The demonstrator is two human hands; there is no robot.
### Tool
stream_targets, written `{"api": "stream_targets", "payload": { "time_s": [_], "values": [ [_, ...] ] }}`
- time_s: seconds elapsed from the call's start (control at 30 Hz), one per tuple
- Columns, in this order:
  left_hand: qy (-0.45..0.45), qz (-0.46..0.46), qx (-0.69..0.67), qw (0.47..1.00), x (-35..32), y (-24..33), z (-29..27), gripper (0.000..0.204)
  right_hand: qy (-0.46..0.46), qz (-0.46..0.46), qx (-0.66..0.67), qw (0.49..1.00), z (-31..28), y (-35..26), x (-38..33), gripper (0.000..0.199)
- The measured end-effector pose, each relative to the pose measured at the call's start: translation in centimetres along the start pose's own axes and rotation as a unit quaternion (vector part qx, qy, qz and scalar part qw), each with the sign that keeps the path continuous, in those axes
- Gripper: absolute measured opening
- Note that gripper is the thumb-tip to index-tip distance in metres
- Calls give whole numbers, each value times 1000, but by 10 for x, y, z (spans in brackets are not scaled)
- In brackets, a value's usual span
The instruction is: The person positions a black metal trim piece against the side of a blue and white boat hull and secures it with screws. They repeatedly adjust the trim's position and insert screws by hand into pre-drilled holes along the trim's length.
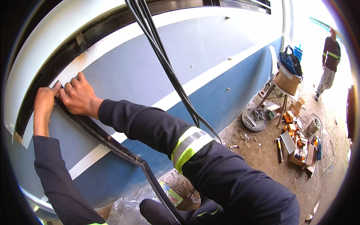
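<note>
Both hands are raised at the left, against a wall just below a dark window-like opening. My left hand is closed, its thumb pressed near the upper end of a long black metal bar. Right beside it, my right hand is curled in a fist around the same end. Much of that end is hidden by the fingers. From the hands the bar slants down across the wall, bends at a joint, and runs on toward my legs. Small bolt heads show on it.
Several black cables hang in front of the grey, white and blue wall. At right are a chair with a cardboard box, a hammer, and scattered boxes and tools. A person stands farther back. Clear plastic lies below.
</note>
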State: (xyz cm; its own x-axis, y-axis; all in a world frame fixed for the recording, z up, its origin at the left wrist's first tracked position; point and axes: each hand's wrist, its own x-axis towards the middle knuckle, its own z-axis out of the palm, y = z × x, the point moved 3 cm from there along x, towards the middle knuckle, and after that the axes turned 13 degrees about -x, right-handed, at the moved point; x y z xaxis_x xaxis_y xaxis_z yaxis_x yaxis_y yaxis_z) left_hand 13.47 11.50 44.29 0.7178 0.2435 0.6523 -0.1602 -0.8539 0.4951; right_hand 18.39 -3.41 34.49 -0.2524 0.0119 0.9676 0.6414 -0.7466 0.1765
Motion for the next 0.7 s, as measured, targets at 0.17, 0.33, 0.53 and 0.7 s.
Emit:
{"api": "stream_targets", "payload": {
  "time_s": [0.17,0.33,0.53,0.7],
  "values": [
    [-3,-20,3,1000,-2,2,0,55,2,44,15,999,-6,0,0,19],
    [6,-44,28,999,-3,5,-3,56,85,93,52,991,-14,-2,0,13],
    [11,-24,32,999,-9,12,0,60,133,93,113,980,-13,-6,-1,20],
    [1,52,77,996,-15,20,0,62,94,45,145,984,-14,3,-6,15]
  ]
}}
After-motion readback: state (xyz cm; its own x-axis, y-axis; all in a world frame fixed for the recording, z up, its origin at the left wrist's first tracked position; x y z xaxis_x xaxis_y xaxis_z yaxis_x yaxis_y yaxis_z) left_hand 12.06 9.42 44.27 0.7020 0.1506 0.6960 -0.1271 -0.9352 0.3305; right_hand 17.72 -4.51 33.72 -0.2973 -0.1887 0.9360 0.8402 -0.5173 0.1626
